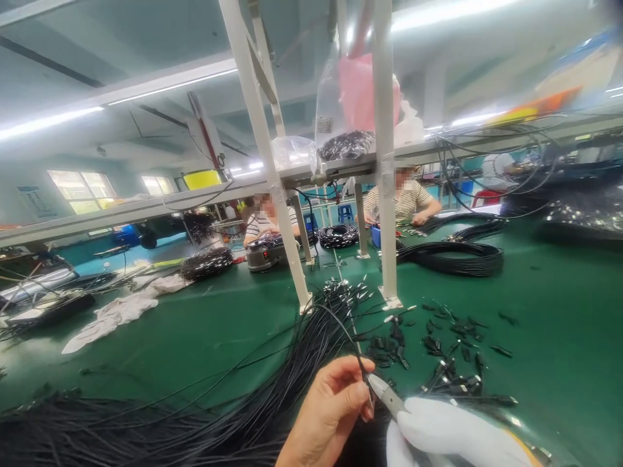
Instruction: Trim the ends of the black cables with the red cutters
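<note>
My left hand (335,405) is bare and pinches a black cable (348,331) between thumb and fingers. In a white glove, my right hand (448,428) grips a pair of pliers (388,397); the handles are hidden by the glove. The jaw tips lie right beside the cable at my left fingertips, and I cannot tell whether they are closed on it. A thick bundle of black cables (287,383) runs from the lower left to a pile of metal-tipped ends. Small black plastic pieces (389,347) and black connectors with metal ends (455,379) lie loose to the right.
Two white shelf posts (389,246) stand on the green table (559,311). Coiled black cables (457,258) lie at the back, with a round dark device (263,254) beyond the left post. A white cloth (117,311) lies left. Two people (402,198) sit across.
</note>
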The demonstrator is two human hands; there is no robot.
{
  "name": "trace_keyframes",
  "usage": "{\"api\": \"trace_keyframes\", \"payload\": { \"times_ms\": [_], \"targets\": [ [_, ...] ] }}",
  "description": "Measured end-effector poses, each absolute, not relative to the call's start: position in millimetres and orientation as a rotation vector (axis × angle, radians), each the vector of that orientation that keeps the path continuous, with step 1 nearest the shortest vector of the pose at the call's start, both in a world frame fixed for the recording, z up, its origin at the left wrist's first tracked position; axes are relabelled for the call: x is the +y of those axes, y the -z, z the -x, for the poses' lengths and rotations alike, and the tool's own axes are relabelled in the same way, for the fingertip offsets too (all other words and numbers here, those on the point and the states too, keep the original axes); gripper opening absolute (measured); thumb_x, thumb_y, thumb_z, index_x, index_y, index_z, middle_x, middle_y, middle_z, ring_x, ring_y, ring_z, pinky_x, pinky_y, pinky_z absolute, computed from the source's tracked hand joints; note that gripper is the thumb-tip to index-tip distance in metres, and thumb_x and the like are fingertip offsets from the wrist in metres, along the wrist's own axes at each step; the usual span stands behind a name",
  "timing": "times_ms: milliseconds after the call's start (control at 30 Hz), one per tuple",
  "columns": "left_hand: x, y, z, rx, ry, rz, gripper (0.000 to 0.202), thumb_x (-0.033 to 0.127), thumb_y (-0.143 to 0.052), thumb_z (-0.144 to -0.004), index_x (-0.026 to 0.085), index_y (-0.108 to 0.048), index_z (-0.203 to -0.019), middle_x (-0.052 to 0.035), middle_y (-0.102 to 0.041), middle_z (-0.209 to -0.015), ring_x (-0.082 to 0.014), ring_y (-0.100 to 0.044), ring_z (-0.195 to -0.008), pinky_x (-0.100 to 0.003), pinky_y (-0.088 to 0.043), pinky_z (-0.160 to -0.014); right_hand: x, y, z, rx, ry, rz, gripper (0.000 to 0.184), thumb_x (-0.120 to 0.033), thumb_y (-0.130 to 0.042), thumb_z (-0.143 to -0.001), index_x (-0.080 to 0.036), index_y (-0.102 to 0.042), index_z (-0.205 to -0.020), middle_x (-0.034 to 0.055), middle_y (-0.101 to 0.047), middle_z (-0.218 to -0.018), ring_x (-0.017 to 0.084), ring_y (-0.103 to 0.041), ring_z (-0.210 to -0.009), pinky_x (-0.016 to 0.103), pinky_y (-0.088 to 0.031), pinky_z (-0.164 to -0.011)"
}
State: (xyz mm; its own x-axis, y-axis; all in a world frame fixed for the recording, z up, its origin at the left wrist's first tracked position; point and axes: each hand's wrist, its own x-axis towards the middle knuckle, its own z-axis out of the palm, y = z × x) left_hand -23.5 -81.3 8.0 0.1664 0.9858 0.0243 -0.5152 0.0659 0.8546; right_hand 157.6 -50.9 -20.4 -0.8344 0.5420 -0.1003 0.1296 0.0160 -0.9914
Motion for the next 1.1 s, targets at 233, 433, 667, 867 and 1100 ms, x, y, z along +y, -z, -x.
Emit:
{"api": "trace_keyframes", "payload": {
  "times_ms": [233, 433, 667, 867, 1100],
  "targets": [
    [-78.5, -16.2, 25.3, 0.782, -1.318, -0.825, 0.032, 0.037, -0.089, -0.061, 0.016, -0.076, -0.081, 0.0013, -0.06, -0.06, -0.0066, -0.05, -0.05, -0.02, -0.036, -0.051, -51.2, -9.7, -164.3, -2.007, -1.763, 0.797, 0.043, -0.057, -0.057, -0.078, -0.016, -0.068, -0.073, 0.0, -0.057, -0.061, 0.01, -0.049, -0.057, 0.02, -0.034, -0.052],
    [-77.9, -21.3, 21.4, 0.925, -1.415, -0.886, 0.032, 0.03, -0.087, -0.065, 0.013, -0.076, -0.09, -0.0012, -0.064, -0.071, -0.0093, -0.054, -0.063, -0.022, -0.042, -0.062, -60.7, -37.1, -172.4, -2.045, -1.144, 1.41, 0.038, -0.049, -0.04, -0.092, -0.024, -0.065, -0.078, -0.001, -0.065, -0.066, 0.013, -0.055, -0.06, 0.024, -0.037, -0.057],
    [-80.0, -15.9, 9.8, 1.099, -1.349, -0.939, 0.031, 0.022, -0.08, -0.064, 0.01, -0.076, -0.093, -0.0037, -0.066, -0.075, -0.0107, -0.054, -0.063, -0.024, -0.04, -0.062, -35.5, 20.9, -167.4, -2.167, 0.293, 1.492, 0.019, -0.039, -0.056, -0.087, -0.024, -0.068, -0.09, 0.0039, -0.064, -0.076, 0.022, -0.061, -0.065, 0.03, -0.037, -0.057],
    [-77.4, -13.5, 13.8, 1.175, -1.336, -0.973, 0.028, 0.021, -0.076, -0.066, 0.012, -0.078, -0.093, -0.0018, -0.063, -0.072, -0.0097, -0.049, -0.063, -0.023, -0.039, -0.062, -31.3, 35.2, -168.7, -2.152, 0.72, 1.219, 0.015, -0.034, -0.065, -0.079, -0.022, -0.063, -0.088, 0.0025, -0.057, -0.074, 0.022, -0.054, -0.066, 0.031, -0.032, -0.058],
    [-75.5, -4.3, 12.9, 1.232, -1.343, -1.052, 0.028, 0.022, -0.075, -0.065, 0.013, -0.08, -0.091, 0.0008, -0.058, -0.065, -0.0091, -0.044, -0.059, -0.023, -0.038, -0.06, -37.0, 25.6, -162.1, -2.083, 0.661, 1.248, 0.023, -0.029, -0.074, -0.067, -0.023, -0.061, -0.085, 0.0012, -0.057, -0.073, 0.021, -0.05, -0.069, 0.032, -0.029, -0.061]
  ]
}}
